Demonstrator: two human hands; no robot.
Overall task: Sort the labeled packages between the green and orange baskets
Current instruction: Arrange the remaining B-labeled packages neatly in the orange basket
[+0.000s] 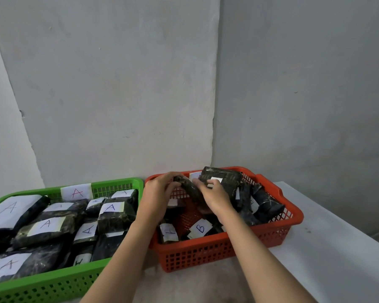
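The green basket point(116, 185) on the left is full of dark wrapped packages with white labels marked A point(111, 207). To its right, the orange basket point(278, 234) holds dark packages, one labelled B point(200, 228). Over the orange basket, my left hand point(157, 196) and my right hand point(217, 197) both grip one long dark package point(192, 189), held tilted on edge. Behind my right hand a larger dark package point(224, 176) with a white label leans against the far rim. The label of the held package is hidden.
Both baskets stand on a pale table point(328, 248) set in a corner of grey walls point(118, 95). The table's right edge runs diagonally past the orange basket. A paper tag marked A point(77, 192) is stuck on the green basket's far rim.
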